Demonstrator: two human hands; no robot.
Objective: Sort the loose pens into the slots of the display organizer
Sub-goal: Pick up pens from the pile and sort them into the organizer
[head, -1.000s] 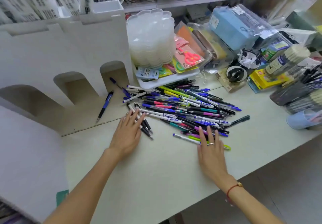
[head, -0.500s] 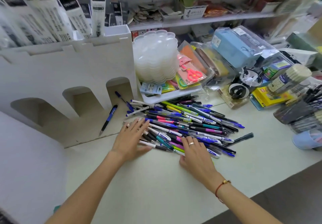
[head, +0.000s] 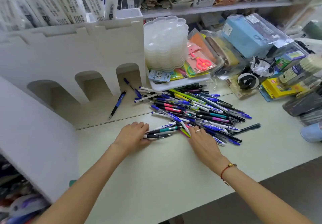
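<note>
Left hand [head: 132, 136] since curled, fingers [head: 142, 128] around pens [head: 160, 132] (few).

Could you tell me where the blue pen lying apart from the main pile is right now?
In the head view, the blue pen lies left of the pen pile, on the organizer base in front of its rightmost arched slot.

At mid-frame, the left hand [head: 132, 136] grips several pens [head: 159, 132] on the tabletop [head: 156, 171]; the right hand [head: 202, 139] rests on the pile [head: 200, 108]. Organizer [head: 73, 61] upper left.
</note>
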